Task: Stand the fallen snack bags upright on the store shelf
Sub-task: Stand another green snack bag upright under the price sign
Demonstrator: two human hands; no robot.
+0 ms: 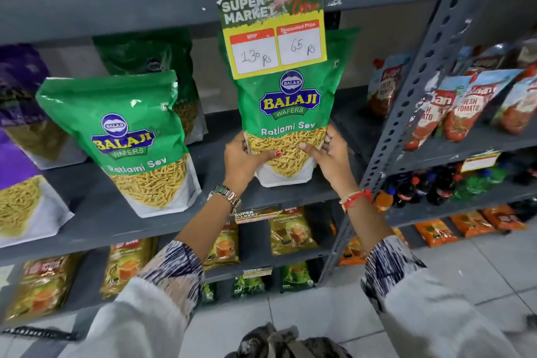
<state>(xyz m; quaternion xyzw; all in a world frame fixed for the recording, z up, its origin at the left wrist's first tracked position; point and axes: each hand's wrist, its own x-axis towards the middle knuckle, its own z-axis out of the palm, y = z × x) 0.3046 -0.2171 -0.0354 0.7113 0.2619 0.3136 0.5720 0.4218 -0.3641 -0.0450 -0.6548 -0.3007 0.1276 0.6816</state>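
Observation:
A green Balaji Ratlami Sev bag [286, 113] stands upright on the grey shelf [279, 195], its top partly behind a hanging price card [276, 29]. My left hand [245, 157] grips its lower left side and my right hand [329, 154] its lower right side, thumbs across the front. A second green sev bag [128, 139] stands leaning to the left of it. A third green bag [151, 67] stands further back, partly hidden.
Purple snack bags [20, 154] fill the shelf's left end. A perforated grey upright post [406, 113] divides off the right rack with tomato ketchup pouches [465, 104] and bottles. Yellow and green packets [290, 232] sit on lower shelves. Tiled floor lies below.

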